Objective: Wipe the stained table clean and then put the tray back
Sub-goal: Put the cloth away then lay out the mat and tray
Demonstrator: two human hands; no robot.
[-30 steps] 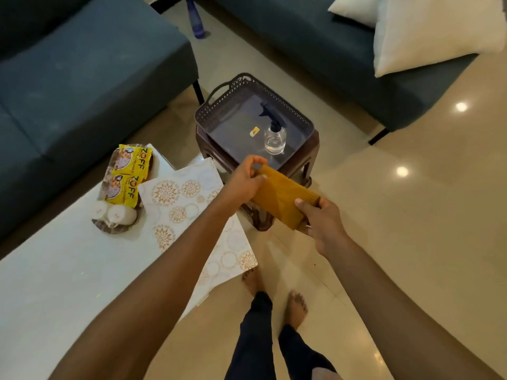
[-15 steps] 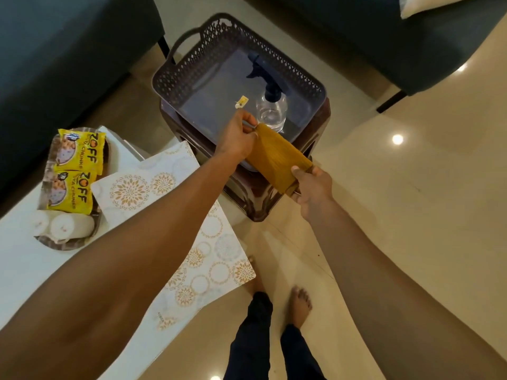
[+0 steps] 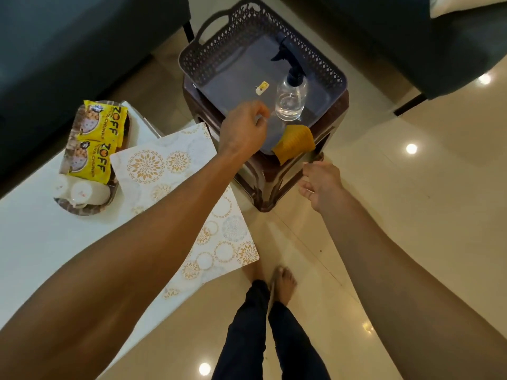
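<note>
the grey basket (image 3: 219, 54) holds a spray bottle (image 3: 290, 98) and the yellow cloth (image 3: 293, 142) draped over its near rim, between my left hand (image 3: 244, 127) and right hand (image 3: 319, 182), both loose and holding nothing.

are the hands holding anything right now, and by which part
Nothing. The yellow cloth lies on the basket tray, free of the left hand and right hand.

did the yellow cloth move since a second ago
Yes. The yellow cloth left both hands and now lies draped over the basket's near corner beside the spray bottle; before, it was held in front of the stool.
</note>
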